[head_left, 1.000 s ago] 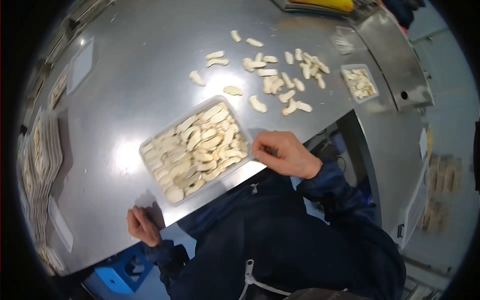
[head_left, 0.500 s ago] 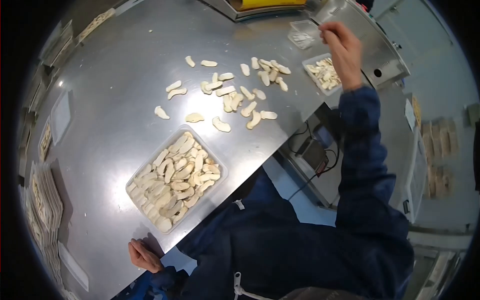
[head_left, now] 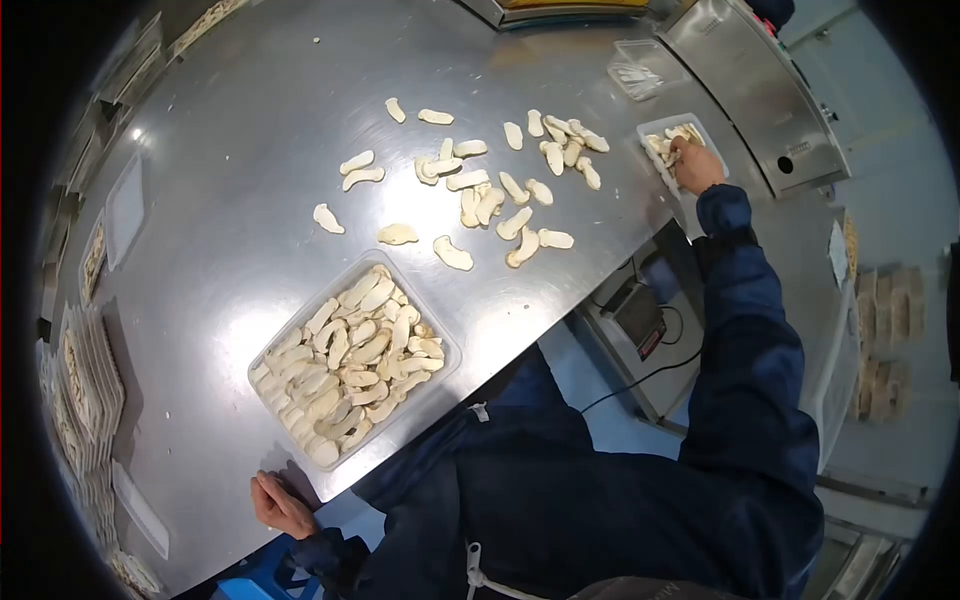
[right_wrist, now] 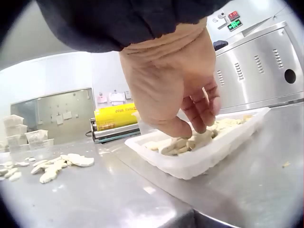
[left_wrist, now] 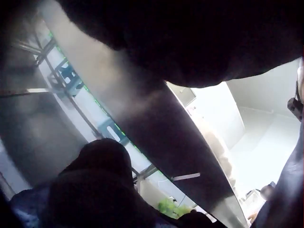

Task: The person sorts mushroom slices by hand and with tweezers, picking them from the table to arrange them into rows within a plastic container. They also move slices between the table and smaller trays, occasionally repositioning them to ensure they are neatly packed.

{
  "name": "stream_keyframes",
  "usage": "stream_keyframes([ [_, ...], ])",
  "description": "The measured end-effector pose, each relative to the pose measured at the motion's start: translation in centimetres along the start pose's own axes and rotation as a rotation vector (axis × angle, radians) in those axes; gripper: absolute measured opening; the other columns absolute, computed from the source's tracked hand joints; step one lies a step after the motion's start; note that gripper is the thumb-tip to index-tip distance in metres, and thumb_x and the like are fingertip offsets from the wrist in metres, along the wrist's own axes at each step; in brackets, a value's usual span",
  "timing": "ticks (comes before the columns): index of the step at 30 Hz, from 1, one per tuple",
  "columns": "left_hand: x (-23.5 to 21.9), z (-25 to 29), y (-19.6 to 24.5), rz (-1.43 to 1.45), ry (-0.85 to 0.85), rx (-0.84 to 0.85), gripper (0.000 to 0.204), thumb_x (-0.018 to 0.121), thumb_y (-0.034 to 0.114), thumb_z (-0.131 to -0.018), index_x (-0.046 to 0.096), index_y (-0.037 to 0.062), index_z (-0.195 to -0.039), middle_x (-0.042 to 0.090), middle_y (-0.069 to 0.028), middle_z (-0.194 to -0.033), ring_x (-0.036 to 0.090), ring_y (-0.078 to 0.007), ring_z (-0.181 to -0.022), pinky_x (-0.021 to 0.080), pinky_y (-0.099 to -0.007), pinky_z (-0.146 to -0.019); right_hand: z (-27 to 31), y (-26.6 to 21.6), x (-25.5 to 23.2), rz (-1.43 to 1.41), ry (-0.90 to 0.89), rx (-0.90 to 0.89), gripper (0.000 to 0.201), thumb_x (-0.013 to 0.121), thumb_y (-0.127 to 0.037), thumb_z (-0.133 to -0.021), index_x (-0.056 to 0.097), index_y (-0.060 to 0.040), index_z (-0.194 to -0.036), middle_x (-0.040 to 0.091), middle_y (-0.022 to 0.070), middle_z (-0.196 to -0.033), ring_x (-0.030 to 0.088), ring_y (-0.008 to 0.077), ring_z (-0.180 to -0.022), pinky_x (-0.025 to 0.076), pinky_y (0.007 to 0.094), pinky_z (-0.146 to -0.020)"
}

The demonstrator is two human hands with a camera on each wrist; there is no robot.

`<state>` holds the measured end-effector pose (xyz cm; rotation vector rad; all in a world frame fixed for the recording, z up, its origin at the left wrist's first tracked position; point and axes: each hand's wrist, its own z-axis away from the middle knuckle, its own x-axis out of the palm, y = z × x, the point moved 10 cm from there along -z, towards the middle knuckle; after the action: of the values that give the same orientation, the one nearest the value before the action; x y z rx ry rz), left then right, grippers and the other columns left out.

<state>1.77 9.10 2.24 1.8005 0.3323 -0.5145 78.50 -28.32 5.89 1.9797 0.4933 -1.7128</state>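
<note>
My right hand reaches down into a small white tray of pale slices at the far right. In the right wrist view the fingers of that hand bend onto the slices, thumb and fingertips around a piece inside the tray. A larger clear tray full of overlapping slices lies near the table's front edge. My left hand rests at the front edge, left of that tray, its fingers loosely curled with nothing visible in them. The left wrist view is too dark to show its fingers.
Loose slices lie scattered mid-table. Stacked filled trays and flat white trays stand at the left. A clear container and a steel machine are at the back right; a yellow roll shows in the right wrist view.
My right hand has left the large tray's side, moved up and right past the small tray, then come down into it. The left hand has stayed at the table edge.
</note>
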Motion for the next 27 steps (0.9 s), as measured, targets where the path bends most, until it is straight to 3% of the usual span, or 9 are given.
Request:
stream_keyframes([
  [3,-0.2,0.0,-0.2,-0.044,-0.002,-0.012,0.038,0.049,0.018,-0.106,0.038,0.0059,-0.072,0.036,0.0031,-0.067,0.031,-0.0061,-0.062,0.027,-0.0234,-0.054,-0.4,0.4,0.7,0.066,-0.013,0.01,0.022,0.061,-0.012,-0.081,0.066,-0.0122,-0.102,0.067,0.0155,-0.103,0.066,0.0362,-0.097,0.052,0.0471,-0.082],
  [6,-0.2,0.0,-0.4,-0.066,-0.017,-0.003,0.039,0.049,0.026,-0.107,0.042,0.006,-0.074,0.038,0.0033,-0.067,0.034,-0.006,-0.062,0.03,-0.0225,-0.056,-0.5,-0.2,0.3,0.084,-0.024,-0.067,0.021,0.061,-0.011,-0.081,0.066,-0.0116,-0.101,0.065,0.0156,-0.107,0.066,0.0368,-0.098,0.052,0.0468,-0.083],
  [12,-0.2,0.0,-0.6,-0.066,-0.001,-0.015,0.037,0.049,0.018,-0.106,0.038,0.0051,-0.073,0.036,0.0024,-0.066,0.032,-0.0067,-0.062,0.028,-0.024,-0.055,-0.6,-1.3,-0.2,0.127,0.011,-0.144,0.021,0.06,-0.009,-0.079,0.066,-0.0075,-0.099,0.06,0.0152,-0.109,0.063,0.0374,-0.1,0.052,0.0466,-0.084],
  [18,-0.3,0.0,-0.8,-0.046,0.002,-0.015,0.038,0.05,0.017,-0.106,0.038,0.0047,-0.072,0.036,0.002,-0.066,0.032,-0.0071,-0.061,0.029,-0.0248,-0.054,-0.4,-1.8,-1.0,0.065,0.126,-0.186,0.023,0.06,-0.008,-0.082,0.064,-0.0079,-0.104,0.06,0.0146,-0.108,0.063,0.039,-0.097,0.052,0.0475,-0.082],
  [21,-0.2,-0.1,-0.1,-0.122,-0.009,0.062,0.038,0.049,0.016,-0.106,0.039,0.0039,-0.072,0.038,0.0014,-0.066,0.033,-0.0077,-0.062,0.031,-0.0253,-0.055,-0.3,-0.4,-3.4,0.067,0.28,-0.081,0.023,0.06,-0.01,-0.085,0.061,-0.0098,-0.108,0.062,0.0137,-0.105,0.063,0.0387,-0.096,0.051,0.0485,-0.08],
  [22,-0.2,0.0,-0.9,-0.054,-0.009,-0.003,0.038,0.049,0.016,-0.105,0.04,0.003,-0.071,0.039,0.0008,-0.066,0.034,-0.0081,-0.062,0.032,-0.0257,-0.055,0.4,-0.6,-5.3,-0.019,0.436,-0.115,0.019,0.06,-0.015,-0.09,0.059,-0.0114,-0.109,0.065,0.0134,-0.104,0.064,0.0386,-0.094,0.051,0.0481,-0.079],
  [24,-0.2,0.0,-1.7,-0.009,-0.018,-0.008,0.037,0.05,0.015,-0.105,0.042,0.0026,-0.07,0.04,0.0002,-0.065,0.036,-0.0081,-0.063,0.032,-0.0268,-0.055,0.8,0.0,-7.8,-0.186,0.509,0.067,0.019,0.063,-0.02,-0.091,0.059,-0.0113,-0.107,0.068,0.0147,-0.101,0.064,0.0386,-0.092,0.051,0.0458,-0.079],
  [25,-0.3,0.0,-2.2,0.032,-0.015,-0.03,0.037,0.051,0.015,-0.104,0.043,0.0025,-0.07,0.041,-0.0001,-0.065,0.036,-0.0084,-0.063,0.032,-0.0276,-0.055,1.6,-1.3,-9.8,-0.298,0.556,0.059,0.018,0.062,-0.022,-0.095,0.058,-0.008,-0.106,0.07,0.0131,-0.098,0.067,0.0319,-0.086,0.053,0.0394,-0.077],
  [27,-0.5,0.1,-2.3,-0.094,-0.036,-0.011,0.035,0.053,0.013,-0.102,0.044,0.0011,-0.07,0.042,-0.0039,-0.064,0.038,-0.0127,-0.062,0.033,-0.0311,-0.056,3.4,-5.6,-12.3,-0.865,0.524,-0.038,0.014,0.057,-0.015,-0.099,0.057,-0.004,-0.107,0.07,0.0109,-0.102,0.061,0.0174,-0.078,0.051,0.0317,-0.073],
])
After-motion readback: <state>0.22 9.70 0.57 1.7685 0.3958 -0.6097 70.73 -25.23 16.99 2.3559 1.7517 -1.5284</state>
